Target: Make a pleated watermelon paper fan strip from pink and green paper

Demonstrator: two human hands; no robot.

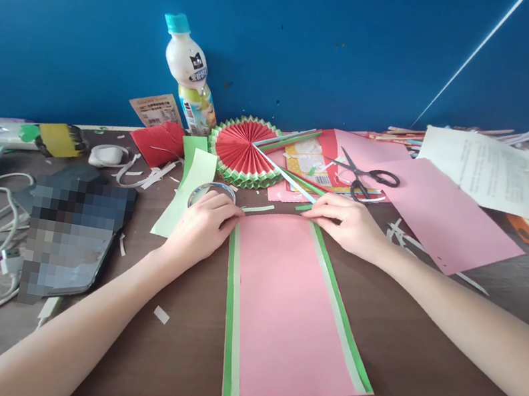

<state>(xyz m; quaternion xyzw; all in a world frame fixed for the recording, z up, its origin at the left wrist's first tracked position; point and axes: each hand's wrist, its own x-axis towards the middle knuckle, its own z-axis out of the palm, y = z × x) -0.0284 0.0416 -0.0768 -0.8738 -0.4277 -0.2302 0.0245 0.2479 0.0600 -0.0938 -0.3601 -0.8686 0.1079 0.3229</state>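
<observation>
Forearms point(86, 320), hands point(204, 225) point(350, 224) on pink sheet point(284, 309)

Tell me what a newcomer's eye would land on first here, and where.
First, the large rectangular pink paper sheet with green-striped long edges, at the front centre of the brown table, the left hand and right hand at its far corners. Next, behind it, the round pleated red-and-green paper fan. Left of that, the white plastic bottle with a turquoise cap, before the blue wall.
</observation>
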